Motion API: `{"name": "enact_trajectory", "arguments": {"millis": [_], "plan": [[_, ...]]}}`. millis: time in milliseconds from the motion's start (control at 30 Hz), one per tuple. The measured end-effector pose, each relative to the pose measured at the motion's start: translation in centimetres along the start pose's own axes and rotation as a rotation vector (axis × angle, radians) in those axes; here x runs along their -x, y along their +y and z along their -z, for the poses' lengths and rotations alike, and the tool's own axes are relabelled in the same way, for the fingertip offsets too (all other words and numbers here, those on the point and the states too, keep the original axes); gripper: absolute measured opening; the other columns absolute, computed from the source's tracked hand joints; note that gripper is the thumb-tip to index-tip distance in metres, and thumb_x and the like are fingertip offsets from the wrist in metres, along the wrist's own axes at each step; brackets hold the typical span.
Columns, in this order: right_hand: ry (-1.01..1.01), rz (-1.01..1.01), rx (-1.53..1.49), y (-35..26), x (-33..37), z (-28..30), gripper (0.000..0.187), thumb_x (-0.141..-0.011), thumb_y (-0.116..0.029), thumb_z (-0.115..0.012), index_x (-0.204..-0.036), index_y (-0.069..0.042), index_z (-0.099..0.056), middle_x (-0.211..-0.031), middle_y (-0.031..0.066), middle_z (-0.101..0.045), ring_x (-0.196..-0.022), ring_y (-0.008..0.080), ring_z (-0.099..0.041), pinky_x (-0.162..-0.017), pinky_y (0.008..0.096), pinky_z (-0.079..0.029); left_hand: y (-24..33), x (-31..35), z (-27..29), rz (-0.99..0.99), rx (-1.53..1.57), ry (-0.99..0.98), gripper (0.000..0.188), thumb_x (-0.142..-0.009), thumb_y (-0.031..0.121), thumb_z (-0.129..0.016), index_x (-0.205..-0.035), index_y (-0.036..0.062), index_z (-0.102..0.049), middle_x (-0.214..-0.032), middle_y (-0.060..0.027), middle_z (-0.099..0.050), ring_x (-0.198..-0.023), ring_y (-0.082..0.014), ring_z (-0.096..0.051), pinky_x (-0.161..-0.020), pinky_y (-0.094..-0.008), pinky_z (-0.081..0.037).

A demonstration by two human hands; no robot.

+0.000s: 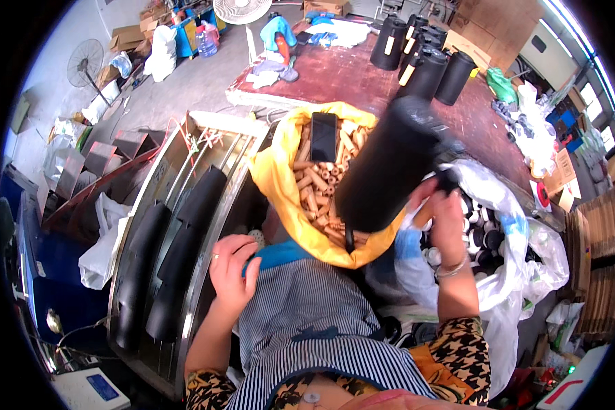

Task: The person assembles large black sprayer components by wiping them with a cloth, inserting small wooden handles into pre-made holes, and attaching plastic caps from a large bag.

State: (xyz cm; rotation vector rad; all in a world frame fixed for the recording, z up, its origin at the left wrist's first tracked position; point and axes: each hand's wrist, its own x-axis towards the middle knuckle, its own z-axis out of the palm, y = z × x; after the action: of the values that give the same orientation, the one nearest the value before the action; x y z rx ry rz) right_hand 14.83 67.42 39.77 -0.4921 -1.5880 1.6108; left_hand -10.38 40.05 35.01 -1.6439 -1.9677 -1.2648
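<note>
A tall black cylindrical jug (389, 164) hangs tilted in front of me, its far end smeared by motion. My right hand (443, 217) is closed at its right side, on the handle; the fingers are partly hidden. Under the jug lies a yellow sack (273, 164) of short wooden tubes (314, 188), with a black phone (323, 137) on top. My left hand (232, 266) is empty, its fingers apart and slightly curled, beside a blue cloth (280, 255) over my lap.
On my left, a metal trough (215, 225) holds black cylinders (191, 239). Right of the sack, a clear plastic bag (506, 198) contains black and white round parts (488, 239). Several finished-looking black jugs (451, 78) stand on the red table (355, 75). Stacked cardboard (601, 273) is far right.
</note>
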Motion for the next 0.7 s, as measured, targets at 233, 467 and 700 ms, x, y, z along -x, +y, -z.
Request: {"name": "enact_trajectory", "arguments": {"millis": [233, 467, 700], "plan": [[0.417, 0.249, 0.523, 6.2, -16.5, 11.7, 0.026, -0.102, -0.026, -0.049, -0.092, -0.006, -0.061, -0.057, -0.0016, -0.051, -0.048, 0.0080, -0.043, -0.050, 0.0266, -0.036, -5.9, 16.6, -7.1, 0.342, -0.146, -0.455, 0.022, -0.073, 0.009, -0.070, -0.094, 0.0074, -0.064, -0.109, -0.0080, -0.062, -0.105, -0.0303, -0.057, -0.091, -0.0424, -0.044], [0.549, 0.264, 0.607, 13.7, -27.1, 14.6, 0.026, -0.102, -0.026, -0.050, -0.094, -0.002, -0.054, -0.073, 0.0057, -0.066, -0.048, 0.0087, -0.043, -0.048, 0.0277, -0.036, -5.8, 15.4, -7.4, 0.412, -0.197, -0.363, 0.015, -0.074, 0.008, -0.068, -0.089, 0.0082, -0.067, -0.106, -0.0038, -0.064, -0.102, -0.0271, -0.058, -0.089, -0.0418, -0.043], [0.510, 0.186, 0.759, 20.3, -35.6, 21.9, 0.041, -0.102, -0.037, -0.047, -0.110, 0.003, -0.050, -0.095, 0.0180, -0.068, -0.073, 0.0216, -0.063, -0.066, 0.0343, -0.048, -6.6, 14.9, -8.1, 0.425, -0.150, -0.322, 0.011, -0.073, 0.006, -0.068, -0.084, 0.0073, -0.067, -0.101, -0.0032, -0.066, -0.096, -0.0265, -0.059, -0.086, -0.0403, -0.044]]}}
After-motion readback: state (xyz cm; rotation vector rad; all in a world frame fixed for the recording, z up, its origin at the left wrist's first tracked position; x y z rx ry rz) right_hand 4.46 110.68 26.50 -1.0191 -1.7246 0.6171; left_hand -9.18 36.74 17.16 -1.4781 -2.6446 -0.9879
